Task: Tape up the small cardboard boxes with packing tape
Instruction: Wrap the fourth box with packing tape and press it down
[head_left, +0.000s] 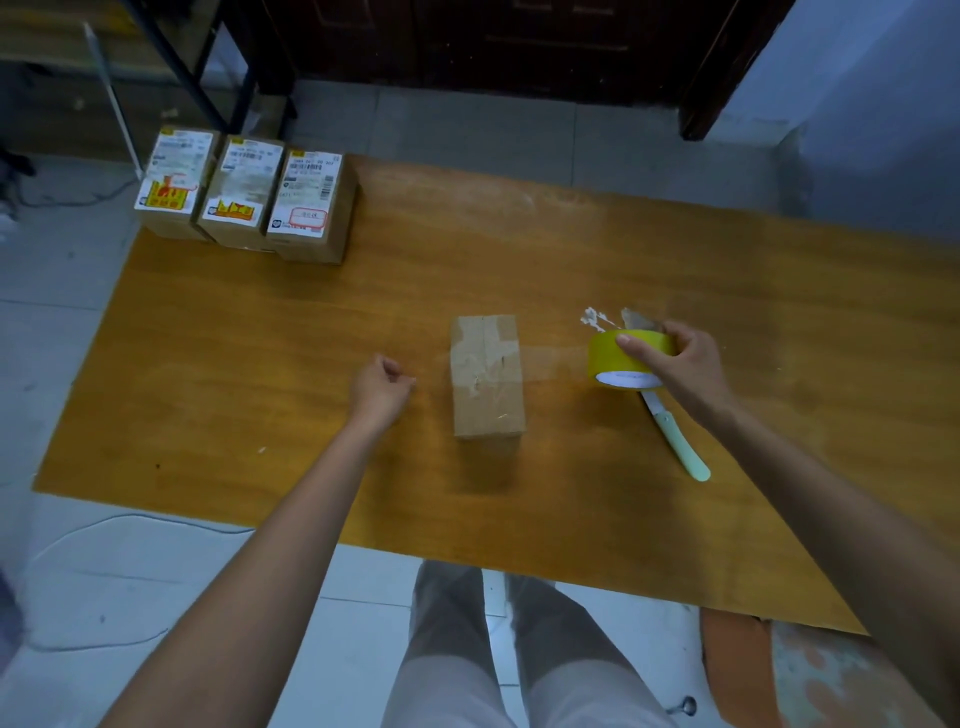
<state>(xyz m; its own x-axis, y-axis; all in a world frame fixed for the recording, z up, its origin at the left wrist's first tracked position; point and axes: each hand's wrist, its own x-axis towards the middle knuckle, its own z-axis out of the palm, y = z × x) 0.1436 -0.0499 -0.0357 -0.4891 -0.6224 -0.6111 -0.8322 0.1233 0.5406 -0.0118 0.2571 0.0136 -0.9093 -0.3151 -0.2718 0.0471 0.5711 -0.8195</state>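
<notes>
A small brown cardboard box (487, 376) lies in the middle of the orange wooden table (260, 338), with old tape marks on its top. My right hand (670, 364) grips a yellow roll of packing tape (610, 358) just right of the box, lifted a little off the table. A clear strip of tape (553, 366) runs from the roll across the box top. My left hand (382, 384) is just left of the box, fingers curled, thumb and forefinger pinching what seems to be the tape's end.
Three labelled cardboard boxes (244, 192) stand side by side at the table's far left corner. A knife with a pale green handle (678, 441) lies under my right hand. White scraps (592, 317) lie behind the roll. My legs are below the table's near edge.
</notes>
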